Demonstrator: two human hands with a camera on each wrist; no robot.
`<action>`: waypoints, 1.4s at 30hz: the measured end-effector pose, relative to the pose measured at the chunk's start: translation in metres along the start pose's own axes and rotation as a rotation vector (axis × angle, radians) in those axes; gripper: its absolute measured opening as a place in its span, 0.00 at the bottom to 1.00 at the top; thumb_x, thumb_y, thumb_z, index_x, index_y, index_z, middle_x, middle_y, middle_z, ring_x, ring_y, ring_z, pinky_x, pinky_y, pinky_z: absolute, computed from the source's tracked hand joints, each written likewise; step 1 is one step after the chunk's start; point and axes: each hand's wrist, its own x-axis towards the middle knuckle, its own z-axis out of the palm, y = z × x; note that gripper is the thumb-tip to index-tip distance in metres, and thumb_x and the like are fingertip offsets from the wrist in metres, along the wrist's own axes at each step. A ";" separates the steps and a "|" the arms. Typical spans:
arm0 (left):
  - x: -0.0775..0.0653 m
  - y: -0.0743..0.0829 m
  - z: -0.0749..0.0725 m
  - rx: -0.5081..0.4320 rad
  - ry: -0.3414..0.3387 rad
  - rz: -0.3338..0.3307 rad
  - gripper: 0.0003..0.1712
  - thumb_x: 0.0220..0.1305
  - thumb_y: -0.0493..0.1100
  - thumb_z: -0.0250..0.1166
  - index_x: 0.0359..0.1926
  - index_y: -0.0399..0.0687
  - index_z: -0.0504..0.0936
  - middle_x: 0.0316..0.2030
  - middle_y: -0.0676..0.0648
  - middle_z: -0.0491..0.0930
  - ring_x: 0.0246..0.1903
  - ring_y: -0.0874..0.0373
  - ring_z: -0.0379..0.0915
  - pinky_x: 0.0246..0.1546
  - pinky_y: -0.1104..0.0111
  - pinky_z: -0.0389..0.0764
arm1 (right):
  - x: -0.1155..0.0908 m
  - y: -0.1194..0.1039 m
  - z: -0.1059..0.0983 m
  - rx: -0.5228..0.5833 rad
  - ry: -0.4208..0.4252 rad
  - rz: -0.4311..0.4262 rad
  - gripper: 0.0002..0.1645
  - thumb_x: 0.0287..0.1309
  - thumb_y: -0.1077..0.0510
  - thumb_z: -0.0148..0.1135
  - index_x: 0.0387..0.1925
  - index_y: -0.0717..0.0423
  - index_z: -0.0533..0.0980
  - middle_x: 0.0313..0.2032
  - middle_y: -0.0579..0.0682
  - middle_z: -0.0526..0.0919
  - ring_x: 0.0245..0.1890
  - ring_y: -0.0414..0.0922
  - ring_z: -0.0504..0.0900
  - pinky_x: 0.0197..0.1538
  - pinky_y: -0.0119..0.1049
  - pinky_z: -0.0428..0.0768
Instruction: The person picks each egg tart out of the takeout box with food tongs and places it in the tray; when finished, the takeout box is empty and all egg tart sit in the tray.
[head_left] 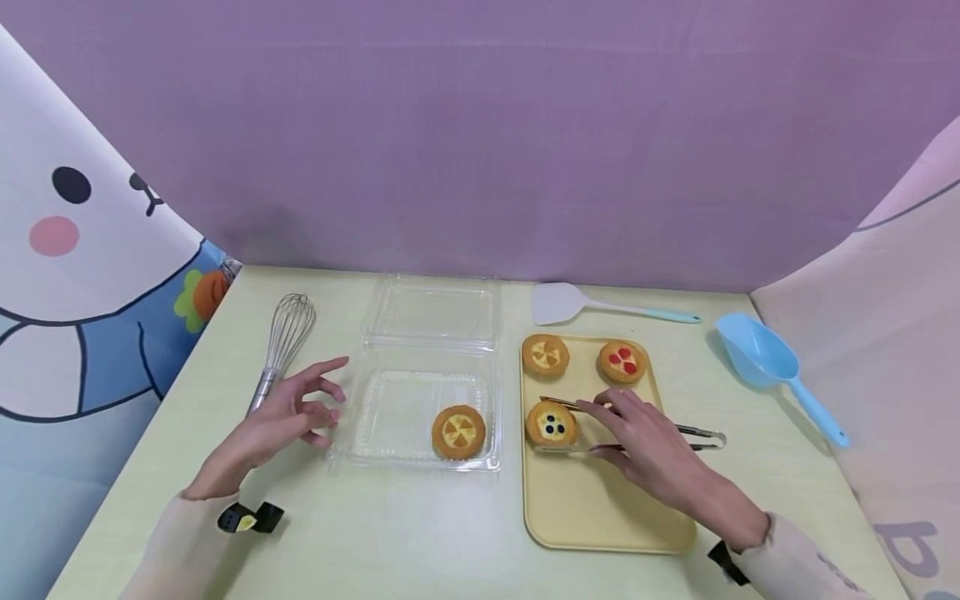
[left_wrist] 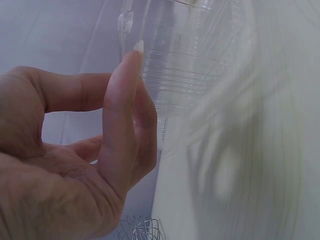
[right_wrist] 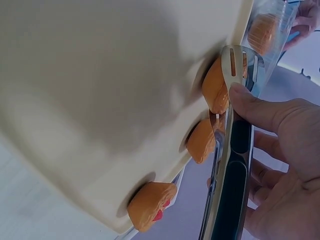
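Note:
My right hand [head_left: 652, 446] grips a pair of metal tongs [right_wrist: 235, 165] with dark handle inserts. The tong ends stand on either side of a blueberry tart [head_left: 552, 423] on the yellow tray [head_left: 600, 517]. Behind it on that tray are a yellow-topped tart [head_left: 545, 356] and a red-topped tart [head_left: 622, 362]. Just left of the clear plastic container [head_left: 405, 387], my left hand [head_left: 285, 417] is held with relaxed, slightly bent fingers, nothing in them. A tart with yellow wedges [head_left: 459, 432] sits in the container's front right corner, and the hinged lid [head_left: 433, 310] lies back, unfolded.
A wire whisk [head_left: 288, 333] lies beyond the left hand. Behind the tray is a white spatula [head_left: 558, 302] with a turquoise handle. At the right rests a blue scoop [head_left: 761, 354]. A purple cloth [head_left: 480, 150] hangs along the table's back edge.

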 end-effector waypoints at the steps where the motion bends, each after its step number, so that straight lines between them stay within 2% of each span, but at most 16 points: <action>1: 0.000 0.000 0.000 0.003 0.000 0.000 0.48 0.65 0.26 0.60 0.82 0.43 0.52 0.54 0.28 0.68 0.35 0.50 0.83 0.30 0.61 0.91 | 0.000 0.000 0.000 0.001 -0.002 0.001 0.43 0.44 0.55 0.85 0.65 0.50 0.79 0.49 0.48 0.81 0.48 0.45 0.80 0.43 0.43 0.84; 10: 0.003 -0.001 0.000 0.020 0.005 -0.026 0.48 0.65 0.26 0.58 0.83 0.45 0.52 0.55 0.29 0.68 0.36 0.49 0.82 0.30 0.60 0.91 | -0.001 0.000 -0.005 0.015 -0.034 0.017 0.44 0.45 0.54 0.85 0.66 0.49 0.78 0.51 0.49 0.81 0.49 0.45 0.81 0.47 0.45 0.84; 15: 0.003 -0.001 0.001 0.024 0.004 -0.021 0.48 0.65 0.26 0.59 0.83 0.44 0.52 0.55 0.28 0.68 0.35 0.50 0.82 0.30 0.60 0.91 | -0.002 0.001 -0.011 0.012 -0.032 0.018 0.45 0.45 0.54 0.85 0.67 0.49 0.78 0.52 0.50 0.81 0.51 0.46 0.81 0.48 0.46 0.85; 23: 0.001 0.000 -0.001 0.014 -0.006 0.008 0.48 0.64 0.26 0.60 0.82 0.42 0.51 0.54 0.28 0.68 0.34 0.53 0.81 0.29 0.61 0.91 | -0.002 0.000 -0.022 0.004 -0.007 0.003 0.45 0.43 0.54 0.85 0.66 0.49 0.78 0.51 0.50 0.81 0.46 0.45 0.80 0.45 0.45 0.84; 27: 0.002 -0.001 0.000 0.018 -0.006 0.002 0.48 0.65 0.26 0.60 0.82 0.42 0.52 0.54 0.30 0.69 0.34 0.53 0.81 0.30 0.61 0.91 | -0.002 -0.002 -0.026 0.000 -0.010 0.006 0.45 0.43 0.54 0.85 0.66 0.49 0.78 0.50 0.49 0.81 0.46 0.44 0.80 0.46 0.45 0.84; 32: 0.001 -0.001 -0.001 0.015 -0.009 0.005 0.48 0.65 0.26 0.60 0.82 0.42 0.51 0.53 0.31 0.69 0.33 0.52 0.81 0.30 0.61 0.91 | -0.001 -0.005 -0.030 0.001 0.001 -0.045 0.46 0.41 0.55 0.86 0.66 0.49 0.79 0.49 0.48 0.81 0.45 0.42 0.79 0.45 0.44 0.83; 37: -0.001 0.000 -0.001 -0.004 -0.007 0.005 0.48 0.65 0.26 0.60 0.82 0.42 0.51 0.53 0.30 0.68 0.32 0.53 0.81 0.29 0.61 0.90 | 0.005 -0.010 -0.034 0.012 0.008 -0.084 0.46 0.43 0.54 0.85 0.67 0.50 0.78 0.49 0.47 0.80 0.46 0.41 0.78 0.45 0.43 0.83; 42: 0.000 0.002 0.000 -0.017 -0.008 0.005 0.48 0.65 0.26 0.60 0.82 0.42 0.51 0.53 0.30 0.68 0.32 0.54 0.81 0.29 0.61 0.90 | 0.020 -0.017 -0.038 0.018 -0.003 -0.095 0.45 0.46 0.53 0.84 0.68 0.49 0.77 0.49 0.48 0.81 0.46 0.42 0.78 0.48 0.44 0.82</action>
